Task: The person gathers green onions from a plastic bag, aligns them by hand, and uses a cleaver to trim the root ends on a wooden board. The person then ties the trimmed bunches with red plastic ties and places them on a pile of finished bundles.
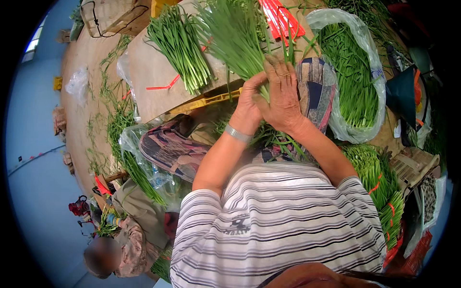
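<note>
A bunch of garlic chives [239, 43] is between my hands, its leaves fanned over a board and its stalk ends toward me. My left hand [250, 95], with a metal watch band on the wrist, wraps around the stalks near their lower ends. Against the other side lies my right hand [282, 93], fingers stretched along the bunch and thumb across the stalk ends. Another bunch of chives [183, 50] rests on the board [140, 82] to the left. Red tie strips [281, 19] lie stacked beyond my right hand, and a single red strip [162, 87] is near the board's edge.
At right, a clear plastic bag [378, 97] holds loose chives. Tied bundles [389, 208] are stacked beside my right side. A yellow plastic crate [201, 102] is under the board. Another person [140, 223] sits at lower left. Loose leaves litter the floor [77, 122].
</note>
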Demonstrator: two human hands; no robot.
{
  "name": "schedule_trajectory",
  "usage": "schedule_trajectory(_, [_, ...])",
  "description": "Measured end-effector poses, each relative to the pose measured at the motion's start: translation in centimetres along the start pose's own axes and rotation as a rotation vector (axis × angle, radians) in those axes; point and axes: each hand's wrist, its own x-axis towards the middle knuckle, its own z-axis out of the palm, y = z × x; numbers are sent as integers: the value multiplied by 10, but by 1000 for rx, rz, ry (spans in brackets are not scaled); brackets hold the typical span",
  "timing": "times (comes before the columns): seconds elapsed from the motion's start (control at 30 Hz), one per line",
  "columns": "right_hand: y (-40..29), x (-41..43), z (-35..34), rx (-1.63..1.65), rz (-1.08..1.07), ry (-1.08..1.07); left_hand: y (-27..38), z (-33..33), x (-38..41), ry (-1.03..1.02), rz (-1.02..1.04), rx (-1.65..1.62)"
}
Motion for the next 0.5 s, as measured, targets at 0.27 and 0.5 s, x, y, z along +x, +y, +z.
schedule_trajectory(0.27, [-10,4,-25,31,-29,38,17,-19,3,6,-101,-167])
schedule_trajectory(0.5, [2,3,10,-221,105,-109,10,-24,9,-168,-177,-234])
